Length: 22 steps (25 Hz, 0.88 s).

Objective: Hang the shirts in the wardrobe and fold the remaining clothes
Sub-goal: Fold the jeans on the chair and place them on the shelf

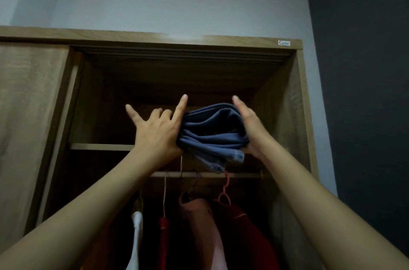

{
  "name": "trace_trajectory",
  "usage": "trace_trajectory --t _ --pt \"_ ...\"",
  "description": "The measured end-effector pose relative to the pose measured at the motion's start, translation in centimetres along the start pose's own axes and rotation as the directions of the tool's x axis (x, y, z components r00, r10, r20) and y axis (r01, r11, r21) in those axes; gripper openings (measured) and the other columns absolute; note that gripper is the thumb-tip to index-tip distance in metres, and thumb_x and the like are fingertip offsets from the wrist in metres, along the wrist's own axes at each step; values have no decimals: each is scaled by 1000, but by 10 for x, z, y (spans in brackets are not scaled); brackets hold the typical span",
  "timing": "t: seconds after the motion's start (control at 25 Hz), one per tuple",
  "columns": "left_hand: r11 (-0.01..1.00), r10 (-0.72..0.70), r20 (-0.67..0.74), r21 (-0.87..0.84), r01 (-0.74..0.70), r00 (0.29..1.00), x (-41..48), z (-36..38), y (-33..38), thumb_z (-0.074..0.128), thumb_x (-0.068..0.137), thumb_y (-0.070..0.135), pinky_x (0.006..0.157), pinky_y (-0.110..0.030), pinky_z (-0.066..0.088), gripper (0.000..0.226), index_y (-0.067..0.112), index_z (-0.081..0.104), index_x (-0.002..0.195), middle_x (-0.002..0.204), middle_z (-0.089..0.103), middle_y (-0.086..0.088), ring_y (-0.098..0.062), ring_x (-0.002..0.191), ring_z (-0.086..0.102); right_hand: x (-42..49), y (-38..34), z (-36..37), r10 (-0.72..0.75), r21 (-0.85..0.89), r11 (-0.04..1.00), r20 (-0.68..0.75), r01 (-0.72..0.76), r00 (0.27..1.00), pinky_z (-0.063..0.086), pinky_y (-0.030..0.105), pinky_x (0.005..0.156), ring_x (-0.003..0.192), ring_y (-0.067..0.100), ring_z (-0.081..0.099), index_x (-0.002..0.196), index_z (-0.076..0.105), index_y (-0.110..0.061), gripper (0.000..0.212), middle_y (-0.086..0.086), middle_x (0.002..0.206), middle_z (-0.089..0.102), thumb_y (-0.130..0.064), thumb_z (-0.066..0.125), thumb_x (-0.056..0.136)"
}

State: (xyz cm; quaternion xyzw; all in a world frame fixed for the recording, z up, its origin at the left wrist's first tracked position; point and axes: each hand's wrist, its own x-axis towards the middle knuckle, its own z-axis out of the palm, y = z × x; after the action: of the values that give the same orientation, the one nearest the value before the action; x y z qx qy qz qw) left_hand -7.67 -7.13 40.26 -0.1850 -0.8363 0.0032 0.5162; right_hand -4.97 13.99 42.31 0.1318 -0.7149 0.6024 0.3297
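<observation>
A folded pair of blue jeans (213, 134) is held up at the front edge of the wardrobe's upper shelf (101, 147), pressed between both hands. My left hand (158, 130) pushes flat against the left side of the jeans, with its fingers spread. Along the right side lies my right hand (249, 123), fingers straight. One hem of the jeans droops below the shelf edge. Under the shelf, a white shirt (137, 225), a red shirt (163, 238), a pink shirt (199, 221) and a dark red shirt (243, 232) hang on hangers from the rail (243, 175).
The wooden wardrobe (297, 92) stands open on the right half; a sliding door (28, 114) covers the left. The upper shelf compartment is dark behind the jeans. A dark wall (365, 92) stands to the right of the wardrobe.
</observation>
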Motion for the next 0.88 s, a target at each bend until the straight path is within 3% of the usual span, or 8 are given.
trace_trajectory --t 0.08,0.2,0.32,0.44,0.56,0.68,0.8,0.88 --pt "999 45 10 -7 -45 999 8 -2 13 62 76 59 105 -71 6 109 24 -10 150 145 38 -2 -24 137 33 -12 -9 -1 -160 -398 894 149 207 976 43 46 101 117 17 53 131 39 -28 98 -1 129 53 -82 61 53" --pt "991 22 -76 -131 -32 997 20 2 22 67 75 47 101 -52 36 70 20 37 133 121 56 0 -20 107 56 -27 -16 -1 -173 -893 342 245 292 954 8 61 112 139 25 24 145 8 -34 126 -1 151 27 -87 59 43" --pt "988 -61 -229 -154 26 972 28 14 33 67 79 38 70 -33 44 33 20 52 102 94 52 3 -15 77 51 -26 -9 14 -221 -947 4 314 323 923 2 67 106 138 30 23 147 -2 -26 131 4 152 21 -85 59 48" --pt "978 -130 -246 -189 85 961 45 32 40 66 80 32 60 -31 38 25 19 46 89 87 47 3 -15 70 46 -12 -3 23 -269 -925 -189 371 329 889 28 58 104 128 30 37 147 9 -18 103 7 145 30 -51 69 71" --pt "983 1 -191 -181 -36 982 67 59 37 66 81 35 64 -32 45 29 19 50 100 100 55 0 -18 81 56 12 -4 1 -278 -890 -271 438 367 855 45 43 85 116 25 49 141 31 -21 61 4 132 45 -30 58 86" --pt "946 262 -75 -179 -271 962 84 79 37 65 82 44 70 -25 45 44 23 49 117 114 53 4 -14 95 57 31 10 -37 -179 -855 -308 482 417 858 47 39 80 115 24 44 142 30 -26 53 4 133 42 -18 48 93" --pt "877 392 -16 -295 -379 920 93 85 40 61 83 51 87 -28 48 58 27 43 133 126 53 7 -11 109 54 38 27 -61 -153 -887 -193 449 419 881 44 37 81 117 21 39 144 27 -35 61 0 134 40 -12 49 92" --pt "860 411 21 -340 -380 912 95 87 42 56 86 55 90 -31 47 61 34 37 140 130 52 8 -11 114 52 45 36 -71 -121 -925 -7 378 380 918 44 39 88 119 19 40 141 33 -38 61 -2 132 45 -9 50 90"
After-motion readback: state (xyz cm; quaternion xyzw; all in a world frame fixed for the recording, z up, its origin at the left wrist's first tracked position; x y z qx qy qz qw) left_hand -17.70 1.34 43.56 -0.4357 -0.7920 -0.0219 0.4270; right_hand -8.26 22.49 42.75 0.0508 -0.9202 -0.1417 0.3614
